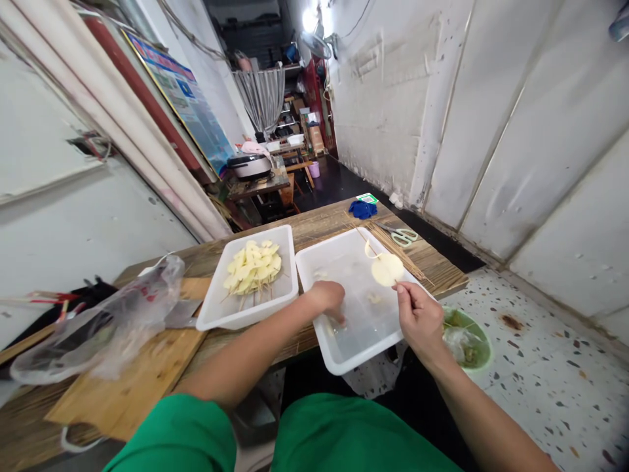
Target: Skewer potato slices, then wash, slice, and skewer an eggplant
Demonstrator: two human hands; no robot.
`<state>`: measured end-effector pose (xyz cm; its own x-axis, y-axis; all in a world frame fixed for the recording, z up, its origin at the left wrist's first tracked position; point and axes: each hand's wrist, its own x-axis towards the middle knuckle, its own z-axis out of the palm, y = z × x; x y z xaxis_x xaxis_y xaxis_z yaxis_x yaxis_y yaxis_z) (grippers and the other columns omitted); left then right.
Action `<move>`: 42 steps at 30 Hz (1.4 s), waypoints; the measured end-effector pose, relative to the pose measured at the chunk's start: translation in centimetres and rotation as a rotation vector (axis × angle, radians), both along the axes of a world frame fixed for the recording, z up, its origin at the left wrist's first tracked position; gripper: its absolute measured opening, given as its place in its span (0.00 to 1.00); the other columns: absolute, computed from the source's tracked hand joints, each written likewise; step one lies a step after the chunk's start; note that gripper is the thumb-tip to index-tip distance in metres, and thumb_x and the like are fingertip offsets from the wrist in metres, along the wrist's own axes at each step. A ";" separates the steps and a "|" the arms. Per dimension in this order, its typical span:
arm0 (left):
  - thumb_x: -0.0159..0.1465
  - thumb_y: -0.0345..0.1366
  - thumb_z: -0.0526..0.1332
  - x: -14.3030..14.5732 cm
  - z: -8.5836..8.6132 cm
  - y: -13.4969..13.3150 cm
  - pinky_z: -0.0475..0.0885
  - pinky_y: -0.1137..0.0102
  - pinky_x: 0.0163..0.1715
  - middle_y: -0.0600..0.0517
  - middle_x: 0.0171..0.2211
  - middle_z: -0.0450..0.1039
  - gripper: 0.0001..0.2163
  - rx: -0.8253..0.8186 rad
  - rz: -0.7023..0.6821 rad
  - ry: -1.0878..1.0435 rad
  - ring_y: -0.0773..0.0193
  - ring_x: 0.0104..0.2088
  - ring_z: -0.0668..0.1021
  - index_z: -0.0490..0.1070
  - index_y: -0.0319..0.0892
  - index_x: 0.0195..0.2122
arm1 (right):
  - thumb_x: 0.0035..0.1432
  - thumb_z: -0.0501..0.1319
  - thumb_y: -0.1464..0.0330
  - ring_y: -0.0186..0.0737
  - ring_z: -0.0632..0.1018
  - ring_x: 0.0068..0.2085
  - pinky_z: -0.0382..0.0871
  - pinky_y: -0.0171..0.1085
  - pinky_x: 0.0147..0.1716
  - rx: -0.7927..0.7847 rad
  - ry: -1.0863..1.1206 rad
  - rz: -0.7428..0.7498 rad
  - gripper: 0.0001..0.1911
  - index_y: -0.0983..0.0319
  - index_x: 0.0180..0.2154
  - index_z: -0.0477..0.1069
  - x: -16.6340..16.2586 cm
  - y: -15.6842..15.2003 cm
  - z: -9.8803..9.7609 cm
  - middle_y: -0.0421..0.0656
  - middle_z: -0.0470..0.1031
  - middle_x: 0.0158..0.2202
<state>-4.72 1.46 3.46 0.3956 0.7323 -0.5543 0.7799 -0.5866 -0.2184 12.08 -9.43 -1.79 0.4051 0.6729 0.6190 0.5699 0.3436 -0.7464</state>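
My right hand [419, 314] pinches a thin bamboo skewer [378, 257] that carries pale potato slices [387, 269], held over the right edge of a white tub of water [344, 354]. My left hand [328, 298] dips into that tub with its fingers curled down in the water; what they hold is hidden. A few loose slices lie in the water. To the left stands a second white tub [216, 314] with several finished potato skewers [253, 267] piled in it.
A pile of bare bamboo skewers [393, 248], scissors [403, 236] and a blue cloth [362, 209] lie at the table's far end. A plastic bag [98, 324] and a cleaver [183, 313] rest on a wooden board [137, 387]. A green bowl [472, 341] sits on the floor.
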 end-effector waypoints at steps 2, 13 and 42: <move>0.45 0.39 0.73 0.7 -1.1 -0.7 0.74 0.59 0.36 0.35 0.38 0.77 0.19 0.041 0.005 0.013 0.41 0.39 0.79 0.79 0.34 0.36 | 0.64 0.53 0.63 0.36 0.76 0.27 0.66 0.33 0.29 -0.007 0.004 0.005 0.14 0.62 0.36 0.75 0.1 0.0 -0.1 0.41 0.78 0.28; 0.46 0.24 0.64 -0.7 -2.3 3.2 0.67 0.72 0.28 0.55 0.17 0.69 0.07 -0.146 0.367 -0.888 0.66 0.22 0.72 0.77 0.40 0.25 | 0.64 0.52 0.60 0.37 0.75 0.25 0.64 0.34 0.26 -0.138 -0.027 0.088 0.16 0.61 0.36 0.75 0.7 0.0 0.0 0.40 0.77 0.26; 0.49 0.27 0.67 -1.0 -2.9 6.4 0.75 0.68 0.36 0.53 0.28 0.74 0.06 0.225 0.968 -2.253 0.69 0.29 0.76 0.74 0.37 0.30 | 0.63 0.51 0.59 0.37 0.74 0.24 0.61 0.33 0.25 -0.276 -0.236 0.195 0.17 0.60 0.33 0.74 3.7 0.4 -0.2 0.40 0.76 0.24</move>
<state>-5.75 7.90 0.53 -0.3086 0.9453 0.1057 -0.2514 -0.1882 0.9494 15.81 -9.06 -1.94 0.1221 0.8770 0.4648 0.6804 0.2670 -0.6825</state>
